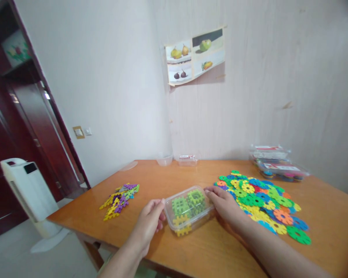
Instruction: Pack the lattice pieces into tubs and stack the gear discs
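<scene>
Fingers [161, 218] of the left hand [150, 221] pinch the left edge of a clear box [198, 221], while those of the right hand [224, 202], held close together, grip its right corner, the box lying between the hands over the near part of the wooden table [156, 181]. From where I stand it looks partly done: green lattice pieces [181, 206] and yellow ones [182, 222] are inside, though I can't tell whether the top is closed. Purple and yellow pieces [121, 203] lie loose to the left, flower-shaped discs [253, 199] unboxed to the right.
</scene>
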A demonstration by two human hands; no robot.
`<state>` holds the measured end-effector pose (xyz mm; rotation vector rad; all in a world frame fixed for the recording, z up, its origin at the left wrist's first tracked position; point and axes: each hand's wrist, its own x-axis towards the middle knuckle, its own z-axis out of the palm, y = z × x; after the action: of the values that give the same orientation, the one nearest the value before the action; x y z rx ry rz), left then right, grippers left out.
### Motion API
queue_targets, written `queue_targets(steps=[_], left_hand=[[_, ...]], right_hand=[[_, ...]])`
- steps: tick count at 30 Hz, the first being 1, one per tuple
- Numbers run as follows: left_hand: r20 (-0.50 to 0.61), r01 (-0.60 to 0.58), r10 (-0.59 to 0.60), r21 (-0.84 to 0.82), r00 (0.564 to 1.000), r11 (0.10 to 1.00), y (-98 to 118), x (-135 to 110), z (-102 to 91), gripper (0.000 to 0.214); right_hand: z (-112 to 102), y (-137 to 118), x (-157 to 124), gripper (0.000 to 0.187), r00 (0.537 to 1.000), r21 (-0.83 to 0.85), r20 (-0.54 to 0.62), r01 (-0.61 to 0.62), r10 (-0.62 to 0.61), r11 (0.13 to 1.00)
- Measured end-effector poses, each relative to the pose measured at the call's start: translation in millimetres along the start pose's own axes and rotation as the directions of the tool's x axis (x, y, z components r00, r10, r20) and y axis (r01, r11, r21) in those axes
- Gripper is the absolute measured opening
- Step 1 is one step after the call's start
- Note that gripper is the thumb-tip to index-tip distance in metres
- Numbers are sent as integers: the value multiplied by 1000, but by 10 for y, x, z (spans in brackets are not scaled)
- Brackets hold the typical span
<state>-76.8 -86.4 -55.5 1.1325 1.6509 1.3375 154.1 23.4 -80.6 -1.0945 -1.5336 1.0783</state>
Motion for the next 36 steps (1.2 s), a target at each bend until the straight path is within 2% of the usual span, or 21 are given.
queue_targets(steps=[7,14,25,28,33,36], left_hand=[[23,7,-5,-75,1000,997,-69,52,99,31],[36,-3,11,-207,999,978,-168,109,117,31],[28,25,-18,-270,999,963,-148,124,116,32],[30,12,-4,-278,1000,961,-177,140,121,33],[25,-41,50,-273,998,961,-238,155,124,36],[22,-49,57,-273,998,961,-254,153,128,38]], right_hand=[[-13,4,2,35,999,-15,34,-36,36,999],[-7,-42,-23,41,994,-13,108,-30,31,999],[-52,-57,-38,39,994,-113,105,22,-10,993],[-56,-28,-6,37,995,-163,89,62,-48,985],[-116,-29,22,38,986,-387,-42,134,-163,912],[-121,-98,-13,40,950,-504,9,275,-313,819]])
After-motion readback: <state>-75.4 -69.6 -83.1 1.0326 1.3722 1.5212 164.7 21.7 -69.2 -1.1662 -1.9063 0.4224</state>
